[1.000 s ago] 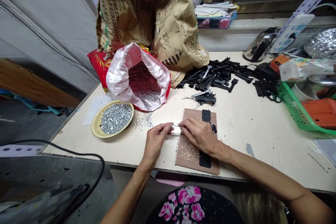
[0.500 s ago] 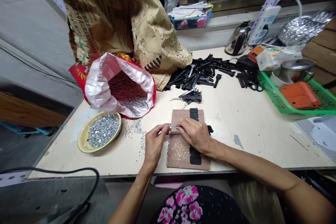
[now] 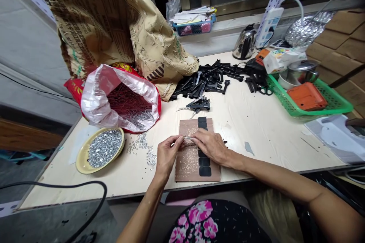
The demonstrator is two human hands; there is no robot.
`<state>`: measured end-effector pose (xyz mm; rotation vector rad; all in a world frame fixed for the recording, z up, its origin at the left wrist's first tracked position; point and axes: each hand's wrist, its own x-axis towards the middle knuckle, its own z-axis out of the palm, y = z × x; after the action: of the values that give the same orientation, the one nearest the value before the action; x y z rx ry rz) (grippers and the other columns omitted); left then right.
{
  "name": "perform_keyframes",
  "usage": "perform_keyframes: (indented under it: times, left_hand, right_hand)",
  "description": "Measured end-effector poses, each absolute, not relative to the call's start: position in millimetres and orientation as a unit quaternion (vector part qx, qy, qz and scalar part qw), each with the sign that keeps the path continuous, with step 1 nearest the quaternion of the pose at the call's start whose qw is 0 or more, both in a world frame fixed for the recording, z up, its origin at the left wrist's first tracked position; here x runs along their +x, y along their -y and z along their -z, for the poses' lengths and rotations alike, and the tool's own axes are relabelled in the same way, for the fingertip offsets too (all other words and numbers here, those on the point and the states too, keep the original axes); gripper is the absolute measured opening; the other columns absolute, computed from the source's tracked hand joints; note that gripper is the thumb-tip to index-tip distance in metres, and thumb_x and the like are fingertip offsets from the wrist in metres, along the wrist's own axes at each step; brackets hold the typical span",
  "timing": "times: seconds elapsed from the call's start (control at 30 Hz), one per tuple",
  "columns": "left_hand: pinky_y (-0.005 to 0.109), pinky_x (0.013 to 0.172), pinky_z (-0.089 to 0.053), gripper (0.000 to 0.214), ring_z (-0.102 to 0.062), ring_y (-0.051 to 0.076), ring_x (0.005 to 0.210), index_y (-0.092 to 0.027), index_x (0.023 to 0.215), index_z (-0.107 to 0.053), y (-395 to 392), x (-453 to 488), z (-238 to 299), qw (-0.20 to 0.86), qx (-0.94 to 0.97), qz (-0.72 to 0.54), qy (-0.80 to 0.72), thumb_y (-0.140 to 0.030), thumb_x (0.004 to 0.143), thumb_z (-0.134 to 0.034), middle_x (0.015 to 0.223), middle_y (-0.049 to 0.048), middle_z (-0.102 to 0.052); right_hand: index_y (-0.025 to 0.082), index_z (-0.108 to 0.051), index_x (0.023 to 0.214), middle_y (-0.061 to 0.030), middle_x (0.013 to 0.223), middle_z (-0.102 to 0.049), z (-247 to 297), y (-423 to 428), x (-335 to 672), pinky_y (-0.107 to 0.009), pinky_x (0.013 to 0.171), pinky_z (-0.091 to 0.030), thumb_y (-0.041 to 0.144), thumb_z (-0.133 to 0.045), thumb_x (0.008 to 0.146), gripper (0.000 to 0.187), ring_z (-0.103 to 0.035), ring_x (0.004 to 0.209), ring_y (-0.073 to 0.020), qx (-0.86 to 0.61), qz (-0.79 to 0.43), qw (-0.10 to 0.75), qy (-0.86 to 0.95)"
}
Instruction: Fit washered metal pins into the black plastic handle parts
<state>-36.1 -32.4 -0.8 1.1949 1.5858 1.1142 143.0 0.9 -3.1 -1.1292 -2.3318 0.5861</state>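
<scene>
Left hand [image 3: 167, 154]: at the left edge of the brown board [image 3: 186, 167]; thumb and forefinger pinched on one end of a thin metal pin [image 3: 188, 138].
Right hand [image 3: 210, 146]: lies over the middle of the board, palm down; fingers [image 3: 199, 140] closed on the other end of the same pin.
Metal pin: held level between the two hands, just above the upper part of the board; most of its length is hidden by the fingertips.
Brown board: flat on the tabletop [image 3: 265, 129] at its near edge, directly before the person; its surface is speckled with pale marks.
Black pads [image 3: 204, 166]: in a row down the right side of the board, partly covered by the right hand.
Yellow dish [image 3: 80, 158]: left of the hands, well apart, heaped with small silvery bits.
Loose silvery bits [image 3: 142, 145]: scattered on the tabletop between dish and board.
Plastic bag [image 3: 97, 97]: lying open behind the dish, full of long thin pins.
Paper sack [image 3: 114, 19]: upright behind the bag, crumpled.
Black parts pile [image 3: 205, 79]: far side of the board, a few pinned pieces nearest to it.
Green basket [image 3: 281, 98]: far right, holding an orange item and a steel pot.
Kettle [image 3: 244, 45]: at the back edge, behind the black parts.
</scene>
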Motion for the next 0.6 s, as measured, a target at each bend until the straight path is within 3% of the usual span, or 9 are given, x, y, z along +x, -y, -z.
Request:
perform_keyframes:
  times: [0.17,0.3,0.47,0.6]
  left_hand:
    - [0.027,0.066,-0.048,0.035,-0.060,0.017,0.070,-0.015,0.086,-0.072,30,-27,3,0.466,0.482,-0.395,-0.628,-0.047,0.074,-0.064,0.078,0.0047,-0.068]
    - [0.037,0.089,-0.045,0.041,-0.058,0.022,0.100,-0.019,0.112,-0.066,29,-17,6,0.352,0.565,-0.362,-0.653,-0.045,0.082,-0.054,0.107,0.0095,-0.063]
    - [0.050,0.108,-0.029,0.051,-0.033,0.030,0.132,-0.014,0.134,-0.046,34,-16,23,0.180,0.662,-0.289,-0.667,-0.039,0.090,-0.042,0.137,0.0154,-0.046]
    - [0.049,0.113,-0.021,0.056,-0.019,0.028,0.140,-0.008,0.141,-0.033,40,-16,40,0.174,0.680,-0.245,-0.669,-0.039,0.093,-0.033,0.149,0.0176,-0.029]
  right_hand:
    - [0.019,-0.058,0.099,-0.0020,0.091,-0.060,7,0,163,-0.023,0.066,-0.045,0.027,-0.045,0.095,0.016,-0.058,0.080,-0.0122,-0.394,-0.235,0.270,0.847]
    - [0.018,-0.062,0.097,-0.0042,0.097,-0.058,14,-26,190,-0.021,0.059,-0.045,0.030,-0.046,0.094,0.020,-0.056,0.076,-0.0112,-0.419,-0.180,0.267,0.849]
    - [0.020,-0.065,0.090,-0.0047,0.091,-0.058,25,-81,206,-0.024,0.057,-0.041,0.033,-0.047,0.094,0.023,-0.052,0.082,-0.0154,-0.406,-0.077,0.243,0.878]
    - [0.018,-0.064,0.085,-0.0038,0.085,-0.058,38,-87,208,-0.024,0.054,-0.038,0.032,-0.045,0.095,0.026,-0.049,0.078,-0.0147,-0.375,-0.054,0.233,0.896]
